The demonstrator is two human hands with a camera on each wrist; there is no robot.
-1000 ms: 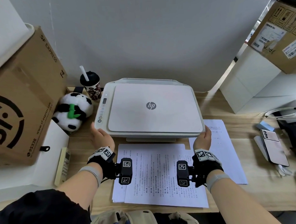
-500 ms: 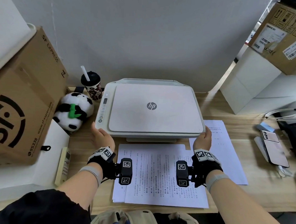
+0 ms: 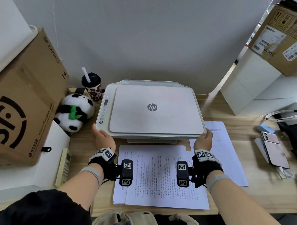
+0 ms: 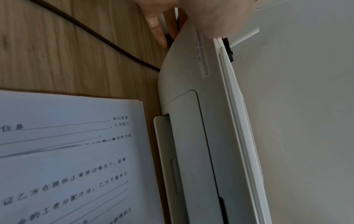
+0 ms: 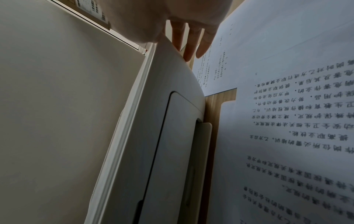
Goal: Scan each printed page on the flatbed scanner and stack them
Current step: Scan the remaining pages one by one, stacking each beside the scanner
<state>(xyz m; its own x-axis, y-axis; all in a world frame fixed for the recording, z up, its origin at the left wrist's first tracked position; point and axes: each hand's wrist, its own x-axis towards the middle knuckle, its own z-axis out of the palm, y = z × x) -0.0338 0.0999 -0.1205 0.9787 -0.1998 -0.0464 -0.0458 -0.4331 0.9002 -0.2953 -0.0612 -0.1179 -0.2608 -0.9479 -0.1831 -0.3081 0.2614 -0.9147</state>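
Observation:
The white HP flatbed scanner sits mid-desk with its lid closed. My left hand rests at its front left corner; the left wrist view shows the fingers straight down the scanner's side. At the front right corner is my right hand, its fingers straight along the scanner's side wall. A stack of printed pages lies on the desk in front of the scanner, between my wrists. A single printed page lies to the right, partly under the scanner's corner.
A large cardboard box, a panda plush and a cup with a straw crowd the left. A remote lies at front left. White boxes, a cable and a phone are at right.

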